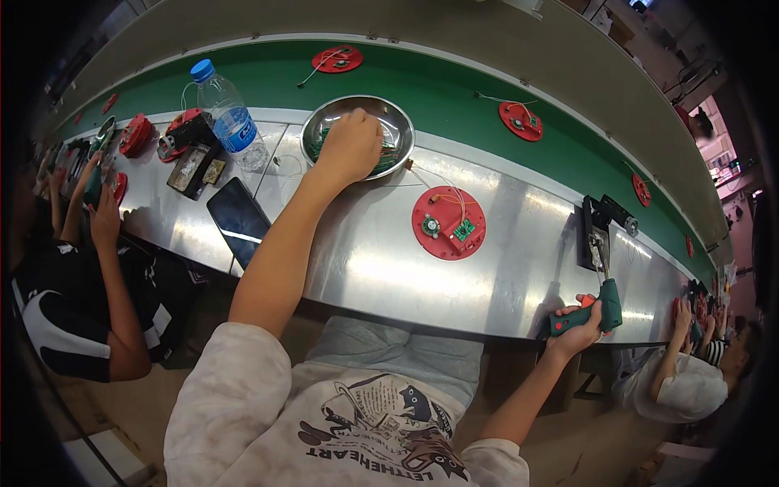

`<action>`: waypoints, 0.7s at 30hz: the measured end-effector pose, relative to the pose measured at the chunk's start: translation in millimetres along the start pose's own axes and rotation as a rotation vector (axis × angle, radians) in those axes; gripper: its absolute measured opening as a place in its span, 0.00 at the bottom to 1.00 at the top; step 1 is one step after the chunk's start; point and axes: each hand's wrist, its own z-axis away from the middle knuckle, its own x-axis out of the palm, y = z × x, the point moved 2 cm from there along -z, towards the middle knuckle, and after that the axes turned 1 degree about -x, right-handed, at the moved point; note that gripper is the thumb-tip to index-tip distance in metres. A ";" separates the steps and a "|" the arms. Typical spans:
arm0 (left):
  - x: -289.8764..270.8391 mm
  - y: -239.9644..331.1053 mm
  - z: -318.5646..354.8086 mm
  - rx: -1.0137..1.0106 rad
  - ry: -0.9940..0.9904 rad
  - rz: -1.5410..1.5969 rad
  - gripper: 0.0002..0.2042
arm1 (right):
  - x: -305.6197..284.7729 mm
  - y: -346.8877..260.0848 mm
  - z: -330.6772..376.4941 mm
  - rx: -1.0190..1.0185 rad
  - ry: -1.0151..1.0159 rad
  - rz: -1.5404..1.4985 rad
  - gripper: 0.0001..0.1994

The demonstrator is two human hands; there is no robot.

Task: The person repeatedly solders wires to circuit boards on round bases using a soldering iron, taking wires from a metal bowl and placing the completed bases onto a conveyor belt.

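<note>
Co-workers (677, 385) line the metal bench (365, 276); right fingers (597, 315) grip a green tool (610, 304), left fingers' (372, 127) hold unclear.

Steel bowl (398, 123) holds green pieces (320, 140) — green soldering gun (610, 307) points forward.

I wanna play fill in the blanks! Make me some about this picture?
1. The left grip reaches into a round bowl made of shiny ____.
2. The right grip holds a tool whose body is mostly ____.
3. The bottle has a cap coloured ____.
4. The round plate lying between both grips is ____.

Missing words: metal; green; blue; red.
</note>
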 end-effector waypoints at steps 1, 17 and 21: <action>-2.8 1.5 1.2 0.023 0.053 0.003 0.07 | 0.9 0.6 -0.5 0.000 0.006 -0.007 0.17; -47.4 54.4 20.2 0.093 0.278 0.878 0.03 | -1.1 1.4 0.1 -0.006 -0.134 0.009 0.18; -34.0 96.6 40.5 0.283 -0.048 0.615 0.07 | 0.9 2.5 2.3 -0.041 -0.124 0.031 0.17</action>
